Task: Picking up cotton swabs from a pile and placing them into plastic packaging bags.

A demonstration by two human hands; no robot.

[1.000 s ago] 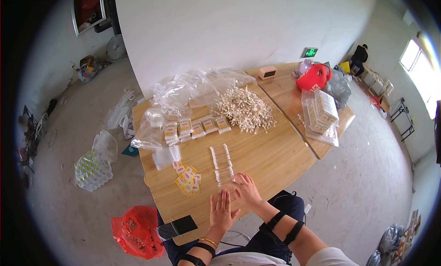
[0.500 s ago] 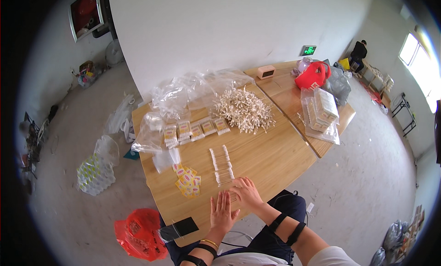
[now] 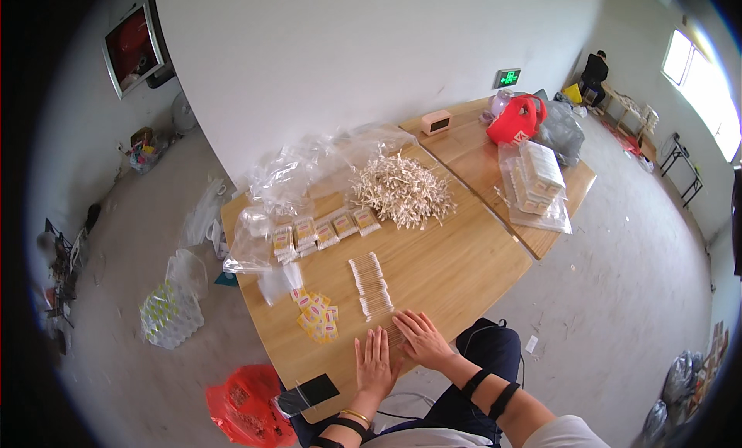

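Observation:
My left hand [image 3: 377,364] lies flat near the front edge of the table, fingers stretched out. Beside it, my right hand [image 3: 423,342] rests with its fingers extended and angled toward the left. A few cotton swabs [image 3: 395,341] show in the gap between the hands, partly covered by the right one. Farther up, a line of cotton swabs [image 3: 370,286] lies side by side in small groups on the wood. Small yellow and white cards [image 3: 315,315] are scattered left of that line. A large heap of loose cotton swabs [image 3: 403,191] sits beyond.
Several packed swab bundles [image 3: 325,233] stand left of the heap, with clear plastic bags [image 3: 286,170] behind. A phone [image 3: 317,390] lies at the near left corner. Wrapped packs [image 3: 541,171], a red bag [image 3: 516,122] and a small clock [image 3: 437,122] occupy the right table.
My right hand has shifted slightly down and right, its fingers lying straighter. The left hand stays beside it. The whole view has shifted a little.

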